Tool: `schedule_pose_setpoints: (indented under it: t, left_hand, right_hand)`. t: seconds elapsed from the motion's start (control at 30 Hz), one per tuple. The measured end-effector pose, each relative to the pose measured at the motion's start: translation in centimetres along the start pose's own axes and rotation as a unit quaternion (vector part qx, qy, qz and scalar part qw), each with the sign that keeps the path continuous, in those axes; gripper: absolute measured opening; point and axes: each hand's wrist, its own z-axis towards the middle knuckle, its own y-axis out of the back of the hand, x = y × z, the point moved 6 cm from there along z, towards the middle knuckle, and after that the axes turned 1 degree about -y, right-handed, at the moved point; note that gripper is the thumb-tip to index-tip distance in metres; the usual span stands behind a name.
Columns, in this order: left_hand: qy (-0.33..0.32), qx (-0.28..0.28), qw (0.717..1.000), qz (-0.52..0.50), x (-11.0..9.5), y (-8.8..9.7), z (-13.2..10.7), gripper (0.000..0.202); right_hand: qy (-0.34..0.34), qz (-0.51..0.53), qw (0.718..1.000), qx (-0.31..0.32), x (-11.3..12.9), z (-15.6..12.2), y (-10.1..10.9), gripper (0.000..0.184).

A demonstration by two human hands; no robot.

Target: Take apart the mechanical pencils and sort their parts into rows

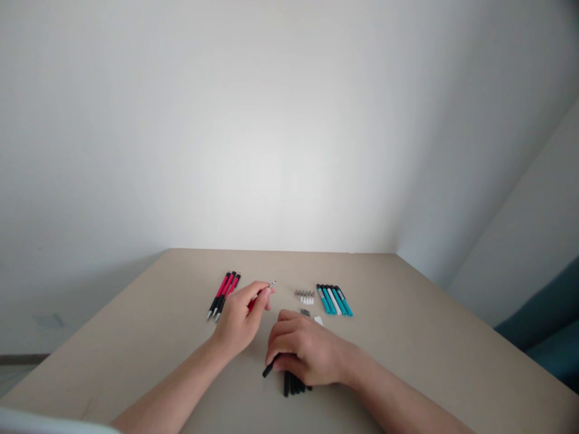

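My left hand [242, 316] is closed in a pinch on a red pen [266, 289], its metal tip pointing up and to the right. Just left of it lie three red and black pens [224, 295] side by side. My right hand [305, 352] lies with curled fingers over a bunch of black pen parts [292, 383] at the near middle of the table; one black piece [269, 369] sticks out under its fingers. Whether it grips them is hidden.
On the beige table [407, 337], several teal pens [335, 299] lie in a row at the right. Small grey and white pen parts [305, 296] sit between the two pen groups. A white wall rises behind; a dark blue seat [552, 337] is at the right.
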Motion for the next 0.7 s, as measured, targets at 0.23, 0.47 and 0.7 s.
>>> schedule_pose_setpoints:
  t: [0.23, 0.47, 0.7]
  left_hand:
    - [0.014, -0.018, 1.000, 0.005, 0.5, 0.1, 0.0, 0.022]
    - [0.017, -0.029, 0.999, 0.016, 0.5, 0.2, 0.1, 0.023]
    - [0.017, -0.027, 0.999, 0.017, 0.4, 0.3, 0.0, 0.022]
  right_hand:
    - [-0.056, 0.061, 0.991, -0.108, 0.2, -0.7, 2.4, 0.032]
    - [-0.082, 0.102, 0.986, -0.106, -0.7, -0.9, 1.7, 0.018]
    - [-0.076, 0.108, 0.988, -0.076, -1.4, -0.6, 0.6, 0.007]
